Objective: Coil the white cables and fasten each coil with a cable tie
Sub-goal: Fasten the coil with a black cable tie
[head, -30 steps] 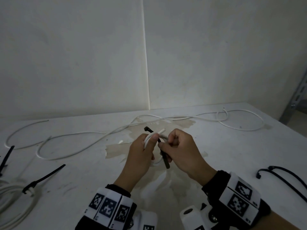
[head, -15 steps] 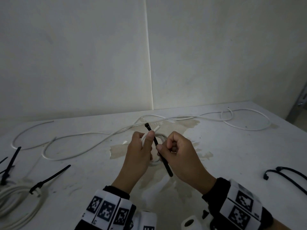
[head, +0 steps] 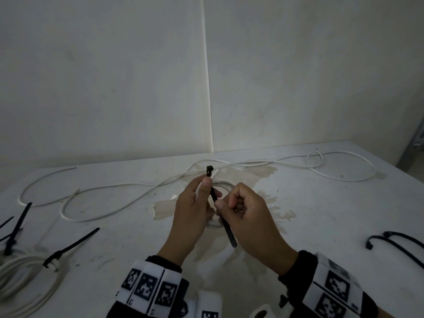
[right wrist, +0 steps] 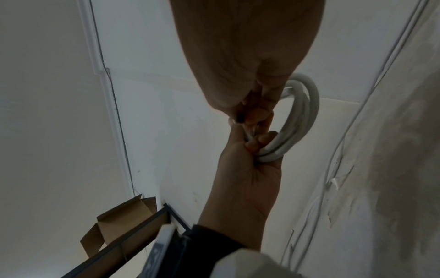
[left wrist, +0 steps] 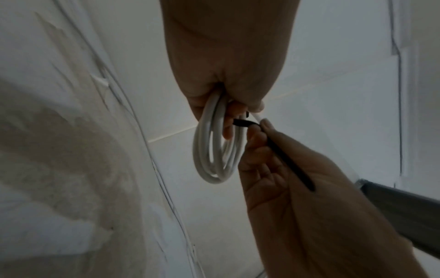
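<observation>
My left hand (head: 195, 210) grips a small coil of white cable (left wrist: 214, 150) above the middle of the table, its fingers curled through the loops (right wrist: 292, 120). A black cable tie (head: 221, 208) runs past the coil, its head (head: 209, 169) sticking up above my left thumb. My right hand (head: 241, 212) pinches the tie's strap (left wrist: 288, 163) between thumb and forefinger, right beside the coil. The strap's tail points down towards me. Most of the coil is hidden behind both hands in the head view.
Long loose white cables (head: 114, 191) trail over the stained table (head: 332, 214) behind my hands. A tied coil (head: 25, 271) with black ties (head: 71, 246) lies at the left edge. More black ties (head: 394, 243) lie at the right. A cardboard box (right wrist: 119, 222) shows in the right wrist view.
The tie's head has risen above my left thumb and its strap now stands steeper. My right hand has slid along the strap, and both hands have shifted slightly.
</observation>
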`<state>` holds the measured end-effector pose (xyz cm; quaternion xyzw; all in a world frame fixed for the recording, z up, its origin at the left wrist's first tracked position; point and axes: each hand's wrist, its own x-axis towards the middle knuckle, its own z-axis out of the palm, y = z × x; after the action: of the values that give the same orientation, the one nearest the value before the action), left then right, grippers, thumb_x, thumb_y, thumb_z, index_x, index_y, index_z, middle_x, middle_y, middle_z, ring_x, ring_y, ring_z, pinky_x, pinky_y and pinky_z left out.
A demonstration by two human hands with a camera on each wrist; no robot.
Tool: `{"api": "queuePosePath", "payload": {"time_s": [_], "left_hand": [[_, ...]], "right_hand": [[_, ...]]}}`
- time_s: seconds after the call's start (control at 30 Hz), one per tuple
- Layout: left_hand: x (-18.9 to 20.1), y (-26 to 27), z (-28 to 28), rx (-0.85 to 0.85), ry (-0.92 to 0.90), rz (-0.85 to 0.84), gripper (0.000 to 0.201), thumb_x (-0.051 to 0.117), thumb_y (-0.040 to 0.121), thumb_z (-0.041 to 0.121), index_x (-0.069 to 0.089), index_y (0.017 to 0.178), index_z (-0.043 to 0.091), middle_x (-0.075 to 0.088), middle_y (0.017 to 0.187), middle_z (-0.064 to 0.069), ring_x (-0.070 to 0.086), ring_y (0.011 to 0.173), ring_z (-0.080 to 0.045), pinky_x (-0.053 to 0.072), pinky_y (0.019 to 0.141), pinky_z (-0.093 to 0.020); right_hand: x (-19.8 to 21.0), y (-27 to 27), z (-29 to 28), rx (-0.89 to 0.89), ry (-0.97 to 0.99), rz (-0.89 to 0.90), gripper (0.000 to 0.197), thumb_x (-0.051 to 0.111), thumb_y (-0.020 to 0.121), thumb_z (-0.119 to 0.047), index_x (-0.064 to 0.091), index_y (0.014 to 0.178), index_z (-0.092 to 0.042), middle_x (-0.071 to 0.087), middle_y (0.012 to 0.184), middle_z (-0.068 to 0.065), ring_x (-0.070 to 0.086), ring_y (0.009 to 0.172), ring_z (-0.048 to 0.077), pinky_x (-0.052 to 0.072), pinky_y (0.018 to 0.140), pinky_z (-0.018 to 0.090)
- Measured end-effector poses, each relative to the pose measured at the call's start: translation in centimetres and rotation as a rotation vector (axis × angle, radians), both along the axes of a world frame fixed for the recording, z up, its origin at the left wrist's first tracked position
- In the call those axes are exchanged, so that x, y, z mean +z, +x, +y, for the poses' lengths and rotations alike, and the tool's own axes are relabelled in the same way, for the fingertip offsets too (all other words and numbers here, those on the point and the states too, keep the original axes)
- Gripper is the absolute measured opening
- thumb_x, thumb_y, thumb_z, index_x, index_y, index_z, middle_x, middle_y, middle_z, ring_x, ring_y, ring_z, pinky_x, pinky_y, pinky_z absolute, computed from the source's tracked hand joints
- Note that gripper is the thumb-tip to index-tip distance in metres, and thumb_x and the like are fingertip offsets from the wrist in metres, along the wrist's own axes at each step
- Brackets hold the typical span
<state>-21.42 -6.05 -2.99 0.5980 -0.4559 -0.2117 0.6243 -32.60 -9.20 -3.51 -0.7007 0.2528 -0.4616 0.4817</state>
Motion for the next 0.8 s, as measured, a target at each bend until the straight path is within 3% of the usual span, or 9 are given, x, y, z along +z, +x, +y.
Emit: {"api": "queuePosePath", "payload": {"time_s": [0.1, 0.2, 0.33, 0.4, 0.5, 0.57, 0.7, 0.8], "left_hand": [[0.3, 0.2, 0.3, -0.024, -0.020, 0.081, 0.035, 0.038, 0.097, 0.029, 0.061, 0.101, 0.002, 0.067, 0.075, -0.002, 0.041, 0.036, -0.002, 0.038, 0.041, -0.015], [0.5, 0.3, 0.6, -0.038, -0.035, 0.138, 0.030, 0.041, 0.097, 0.025, 0.061, 0.104, 0.004, 0.064, 0.066, 0.006, 0.049, 0.043, -0.007, 0.041, 0.042, -0.016], [0.5, 0.4, 0.8, -0.073, -0.037, 0.224, 0.026, 0.045, 0.095, 0.025, 0.062, 0.101, 0.007, 0.065, 0.079, -0.008, 0.061, 0.060, -0.015, 0.047, 0.048, -0.020], [0.3, 0.2, 0.7, -0.078, -0.037, 0.252, 0.028, 0.046, 0.095, 0.023, 0.061, 0.107, 0.002, 0.057, 0.069, -0.011, 0.055, 0.052, -0.012, 0.043, 0.046, -0.018], [0.1, -0.3, 0.5, -0.047, -0.058, 0.268, 0.026, 0.047, 0.094, 0.021, 0.061, 0.111, 0.008, 0.046, 0.056, -0.004, 0.035, 0.039, -0.006, 0.036, 0.042, -0.019], [0.1, -0.5, 0.5, -0.043, -0.077, 0.275, 0.023, 0.047, 0.094, 0.020, 0.062, 0.109, 0.011, 0.053, 0.058, 0.003, 0.034, 0.038, -0.004, 0.036, 0.041, -0.019], [0.2, -0.7, 0.6, -0.060, -0.085, 0.301, 0.023, 0.047, 0.094, 0.020, 0.062, 0.108, 0.011, 0.053, 0.055, 0.008, 0.033, 0.038, -0.005, 0.036, 0.042, -0.018], [0.2, -0.8, 0.7, -0.071, -0.087, 0.318, 0.022, 0.046, 0.095, 0.019, 0.062, 0.109, 0.014, 0.051, 0.058, 0.001, 0.031, 0.038, -0.005, 0.035, 0.042, -0.018]], "right_hand": [[0.2, -0.3, -0.2, 0.118, 0.064, -0.025, 0.025, 0.055, 0.088, -0.001, 0.045, 0.071, -0.016, 0.059, 0.065, -0.003, 0.061, 0.061, 0.009, 0.054, 0.067, 0.028], [0.2, -0.8, -0.3, 0.269, 0.043, 0.017, 0.027, 0.047, 0.089, 0.006, 0.058, 0.087, -0.019, 0.064, 0.077, -0.007, 0.064, 0.075, 0.008, 0.053, 0.075, 0.022], [0.4, -1.0, -0.3, 0.265, -0.129, 0.049, 0.020, 0.057, 0.083, -0.014, 0.067, 0.095, -0.027, 0.065, 0.087, -0.017, 0.064, 0.085, 0.007, 0.050, 0.077, 0.020], [0.7, -0.9, -0.5, 0.222, -0.150, 0.008, 0.015, 0.061, 0.085, -0.014, 0.068, 0.092, -0.025, 0.064, 0.082, -0.018, 0.063, 0.077, 0.005, 0.050, 0.072, 0.019], [1.5, -0.7, -0.7, 0.159, -0.102, -0.039, 0.012, 0.059, 0.085, -0.018, 0.069, 0.082, -0.025, 0.061, 0.072, -0.014, 0.058, 0.062, 0.005, 0.048, 0.062, 0.017], [2.1, -0.6, -0.6, 0.118, -0.068, -0.044, 0.017, 0.057, 0.087, -0.017, 0.068, 0.076, -0.024, 0.060, 0.068, -0.013, 0.053, 0.056, 0.005, 0.045, 0.057, 0.015], [2.8, -0.3, -0.4, 0.075, -0.036, 0.042, 0.027, 0.053, 0.085, -0.036, 0.064, 0.064, -0.023, 0.060, 0.066, -0.007, 0.050, 0.050, 0.004, 0.042, 0.055, 0.016], [2.9, -0.4, -0.9, 0.082, 0.045, 0.084, 0.032, 0.055, 0.089, -0.025, 0.063, 0.061, -0.013, 0.060, 0.063, -0.004, 0.051, 0.049, -0.001, 0.040, 0.056, 0.013]]}}
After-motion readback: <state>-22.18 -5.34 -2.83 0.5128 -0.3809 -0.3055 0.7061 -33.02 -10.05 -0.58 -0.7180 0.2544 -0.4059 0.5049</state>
